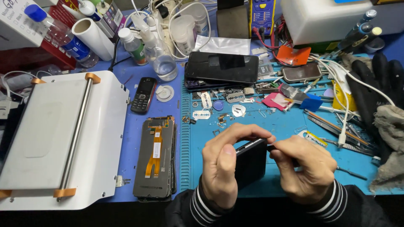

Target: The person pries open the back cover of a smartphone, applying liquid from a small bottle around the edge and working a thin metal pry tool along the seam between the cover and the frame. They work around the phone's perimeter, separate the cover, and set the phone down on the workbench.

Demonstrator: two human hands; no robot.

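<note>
While my left hand (219,166) grips the dark phone (251,162) upright, fingers curled shut over its top edge, I'd keep that hold firm and let the right hand (306,168) work gently — it pinches a thin tool (272,147) against the phone's upper corner, just beside the left fingertips. Small pressure, no twisting. The phone is slim, black, glossy-edged, raised off the blue mat (290,126) between both hands.

Left hand (221,166) upright with fingers (235,131) curled closed, right hand (305,168) pinched shut beside it, fingertips nearly meeting
</note>
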